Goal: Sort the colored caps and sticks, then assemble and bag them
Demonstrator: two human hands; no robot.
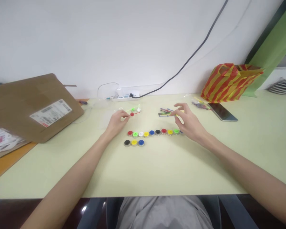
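Observation:
My left hand (118, 121) pinches a small red piece (132, 114) with a thin stem, beside a green piece (132, 109) and a white piece (138, 109). My right hand (187, 121) is over the right end of a pile of thin coloured sticks (165, 112); thumb and fingers are bent around a yellow-tipped end, and whether they grip it is unclear. Between and below the hands runs a row of round coloured discs (152, 132), its right end partly hidden by my right hand. A shorter row holds a black disc (127, 143), a yellow disc (134, 142) and a blue disc (141, 142).
A cardboard box (35, 105) stands at the left. A power strip (125, 95) with a black cable lies along the wall. At the right are a phone (222, 112), a small plastic packet (201, 104) and a red-and-yellow striped bag (225, 83).

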